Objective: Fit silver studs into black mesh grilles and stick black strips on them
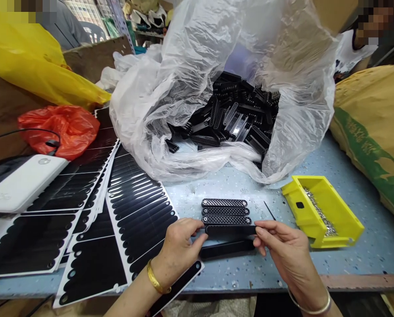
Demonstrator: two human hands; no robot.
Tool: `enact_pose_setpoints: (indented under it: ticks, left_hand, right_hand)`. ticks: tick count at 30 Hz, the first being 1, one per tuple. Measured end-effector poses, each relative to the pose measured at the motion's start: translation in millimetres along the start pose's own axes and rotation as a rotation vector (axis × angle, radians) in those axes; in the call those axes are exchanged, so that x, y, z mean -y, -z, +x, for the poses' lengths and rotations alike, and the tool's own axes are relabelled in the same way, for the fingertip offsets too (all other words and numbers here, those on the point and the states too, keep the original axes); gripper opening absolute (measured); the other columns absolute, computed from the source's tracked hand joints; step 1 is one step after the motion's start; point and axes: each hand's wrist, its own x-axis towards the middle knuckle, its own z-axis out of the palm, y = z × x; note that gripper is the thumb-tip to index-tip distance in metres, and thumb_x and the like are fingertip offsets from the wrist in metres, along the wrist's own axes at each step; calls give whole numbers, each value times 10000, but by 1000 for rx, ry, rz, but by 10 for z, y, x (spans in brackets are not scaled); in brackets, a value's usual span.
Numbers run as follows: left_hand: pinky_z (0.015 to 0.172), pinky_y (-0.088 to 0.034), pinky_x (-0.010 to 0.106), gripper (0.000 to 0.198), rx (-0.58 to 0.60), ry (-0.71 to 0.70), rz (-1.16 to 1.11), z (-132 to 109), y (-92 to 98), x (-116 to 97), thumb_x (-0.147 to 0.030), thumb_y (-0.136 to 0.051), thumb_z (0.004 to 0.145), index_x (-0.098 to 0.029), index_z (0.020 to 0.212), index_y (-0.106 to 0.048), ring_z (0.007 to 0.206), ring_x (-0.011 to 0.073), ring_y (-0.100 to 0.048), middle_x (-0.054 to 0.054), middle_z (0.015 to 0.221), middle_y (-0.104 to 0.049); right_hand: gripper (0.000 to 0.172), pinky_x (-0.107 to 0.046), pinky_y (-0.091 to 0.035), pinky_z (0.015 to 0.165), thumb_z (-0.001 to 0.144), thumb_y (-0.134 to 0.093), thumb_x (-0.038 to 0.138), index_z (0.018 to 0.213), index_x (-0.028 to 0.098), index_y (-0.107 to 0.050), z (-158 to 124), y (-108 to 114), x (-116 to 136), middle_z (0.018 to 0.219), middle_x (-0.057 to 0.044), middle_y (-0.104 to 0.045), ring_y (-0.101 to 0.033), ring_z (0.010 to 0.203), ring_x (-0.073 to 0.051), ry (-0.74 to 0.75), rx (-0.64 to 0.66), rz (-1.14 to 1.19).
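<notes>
A slim black strip [231, 230] with a rounded end is stretched level between my two hands. My left hand [180, 244], with a gold bangle at the wrist, closes thumb and fingers at its left end. At the right end, my right hand [287, 246] pinches it between thumb and fingertips. Just beyond lie several black bars with a lattice pattern [225, 211], side by side, with a small screw-like dot near each end. Nearer to me, a smooth black bar [228, 249] rests on the blue speckled table [259, 273], partly below the strip.
An open clear plastic bag [302, 127] heaped with black plastic parts [230, 119] stands behind. At right sits a yellow bin [344, 220] of small metal pieces. Sheets of black stickers [137, 198], a white power bank [25, 182] and a red bag [60, 130] lie left. People appear behind.
</notes>
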Motion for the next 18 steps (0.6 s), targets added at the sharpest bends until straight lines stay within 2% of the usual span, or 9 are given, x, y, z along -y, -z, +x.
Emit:
enact_pose_setpoints:
  ticks: [8, 12, 18]
  left_hand:
    - [569, -445, 241, 211, 50, -1, -2, 6, -95, 2, -174, -643, 756, -186, 952, -719, 547, 126, -570, -8, 588, -624]
    - [542, -419, 222, 170, 85, 31, -14, 40, -78, 0, -147, -630, 744, -184, 875, -732, 521, 110, -547, -17, 572, -612]
    - [522, -429, 194, 180, 138, 118, -155, 32, 17, 70, -147, -613, 735, -172, 870, -730, 508, 95, -538, -23, 571, -616]
  right_hand:
    - [174, -225, -456, 350, 657, -805, 245, 782, 142, -741, 0, -20, -12, 508, -45, -653, -579, 430, -144, -23, 34, 14]
    - [186, -227, -460, 350, 678, -790, 279, 799, 150, -733, 2, -22, -20, 506, -40, -655, -577, 413, -141, 44, 27, -68]
    - [245, -206, -420, 299, 596, -835, 278, 773, 150, -726, -3, -60, -35, 446, -16, -631, -519, 331, -116, 110, -73, -268]
